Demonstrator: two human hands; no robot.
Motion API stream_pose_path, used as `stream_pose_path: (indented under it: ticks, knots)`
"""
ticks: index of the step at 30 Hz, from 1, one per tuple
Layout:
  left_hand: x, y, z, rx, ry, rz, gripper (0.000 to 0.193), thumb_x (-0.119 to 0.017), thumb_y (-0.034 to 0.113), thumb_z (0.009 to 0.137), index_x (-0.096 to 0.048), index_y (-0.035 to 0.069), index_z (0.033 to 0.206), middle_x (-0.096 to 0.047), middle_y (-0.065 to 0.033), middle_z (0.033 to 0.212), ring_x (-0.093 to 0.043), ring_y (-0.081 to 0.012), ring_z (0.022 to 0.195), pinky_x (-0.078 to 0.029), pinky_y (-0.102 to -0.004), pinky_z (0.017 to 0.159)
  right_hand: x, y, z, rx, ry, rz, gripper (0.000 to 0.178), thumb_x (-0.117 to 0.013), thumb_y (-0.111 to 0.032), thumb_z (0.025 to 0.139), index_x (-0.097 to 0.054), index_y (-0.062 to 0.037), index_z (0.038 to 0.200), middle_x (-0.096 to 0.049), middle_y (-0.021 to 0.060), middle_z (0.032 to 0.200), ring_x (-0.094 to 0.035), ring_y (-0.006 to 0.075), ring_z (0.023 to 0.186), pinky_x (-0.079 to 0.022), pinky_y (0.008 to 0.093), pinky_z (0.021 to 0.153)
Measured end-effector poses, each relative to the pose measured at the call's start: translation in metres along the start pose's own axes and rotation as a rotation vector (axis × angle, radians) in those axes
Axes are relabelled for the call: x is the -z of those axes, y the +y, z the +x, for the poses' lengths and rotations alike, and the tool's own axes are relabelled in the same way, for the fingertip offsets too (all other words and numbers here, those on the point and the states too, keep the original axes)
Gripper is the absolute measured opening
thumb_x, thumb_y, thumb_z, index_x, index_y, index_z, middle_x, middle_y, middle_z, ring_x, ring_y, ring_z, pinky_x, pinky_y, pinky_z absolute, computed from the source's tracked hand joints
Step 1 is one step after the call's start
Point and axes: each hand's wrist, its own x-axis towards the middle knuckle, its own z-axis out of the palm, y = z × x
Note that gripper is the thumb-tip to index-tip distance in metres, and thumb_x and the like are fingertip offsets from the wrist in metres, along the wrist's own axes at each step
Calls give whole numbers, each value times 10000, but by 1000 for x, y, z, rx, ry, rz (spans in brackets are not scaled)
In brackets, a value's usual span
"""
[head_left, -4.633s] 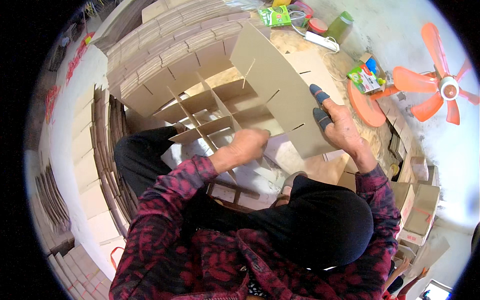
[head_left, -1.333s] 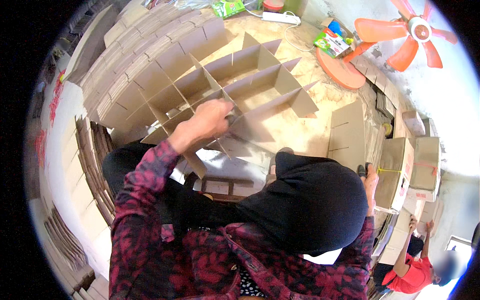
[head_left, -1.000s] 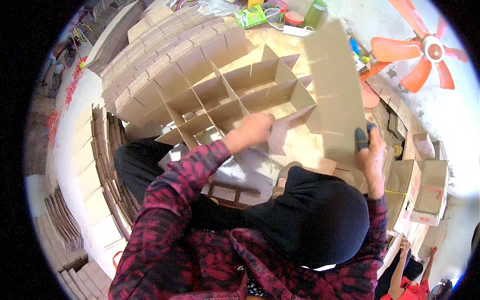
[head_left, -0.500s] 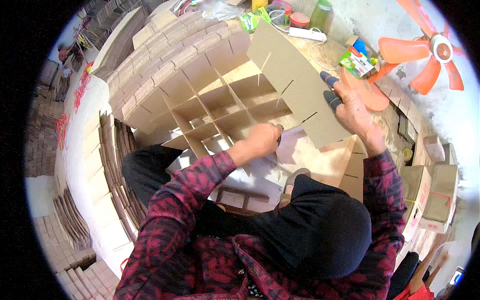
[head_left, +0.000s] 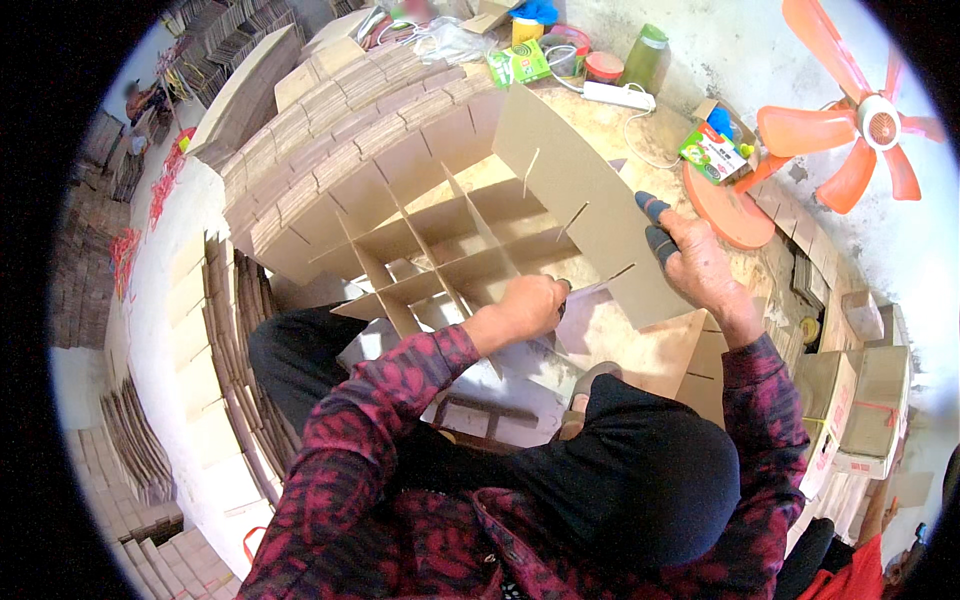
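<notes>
A brown cardboard divider grid [head_left: 437,262] of interlocked strips stands tilted in front of me. My left hand [head_left: 522,310] is closed at its near right side, pinching the end of a cardboard strip; the fingertips are partly hidden. At the grid's right, a slotted cardboard strip [head_left: 585,215] leans with several cut slits in its face. My right hand [head_left: 698,262] grips this strip's right edge, with two dark-wrapped fingers along it and the thumb out of sight. The strip's slits face my left hand.
Slotted cardboard stacks [head_left: 330,155] stand behind the grid and at left [head_left: 235,360]. An orange fan [head_left: 878,125], a green bottle [head_left: 645,55], a white power strip [head_left: 618,95] and small boxes [head_left: 712,150] sit at the back right. Cartons [head_left: 870,400] stand at right; someone in red [head_left: 850,570] is lower right.
The whole view has shifted, so the grid, strip and hands appear slightly lower. Both hands keep their holds, and the strip stays leaning at the grid's right.
</notes>
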Motion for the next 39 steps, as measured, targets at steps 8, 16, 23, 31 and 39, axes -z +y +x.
stream_pose_path:
  ticks: [8, 16, 23, 31, 39]
  knots:
    - [2, -5, -3, -6, -20, -5, 155, -580, 111, 734, -636, 33, 856, -657, -204, 795, -658, -368, 775, -528, -473, 661, -13, -5, 3, -98, 64, 36, 494, -519, 117, 735, -574, -34, 1202, -611, 264, 988, -624, 408, 865, -502, 386, 761]
    - [8, -6, -1, 5, -160, -6, 251, -624, 180, 711, -604, 61, 932, -665, -187, 852, -653, -372, 856, -515, -480, 721, -29, 5, 14, -52, -6, -57, 304, -520, 72, 734, -591, -24, 1013, -609, 261, 884, -592, 439, 835, -493, 437, 696]
    - [5, -11, 0, -11, -146, 3, 265, -639, 173, 698, -611, 54, 934, -669, -178, 853, -656, -374, 859, -521, -474, 720, -91, 18, 1, -112, -275, -308, 164, -554, -10, 723, -581, -55, 879, -647, 225, 819, -636, 408, 813, -513, 454, 670]
    - [6, -31, -8, -244, 139, -397, 342, -652, 144, 746, -588, -4, 1047, -611, -219, 1074, -592, -374, 1035, -489, -435, 863, -91, 11, 34, -96, -162, -394, 144, -529, -40, 736, -572, -48, 873, -632, 191, 734, -626, 398, 756, -477, 509, 685]
    - [57, -51, -171, -214, -90, -104, 469, -658, -5, 514, -590, -46, 977, -266, -289, 1452, -192, -513, 1368, -256, -569, 1091, -134, 32, 82, 30, -55, -502, 149, -581, -79, 701, -599, -65, 849, -633, 127, 858, -633, 320, 842, -500, 446, 704]
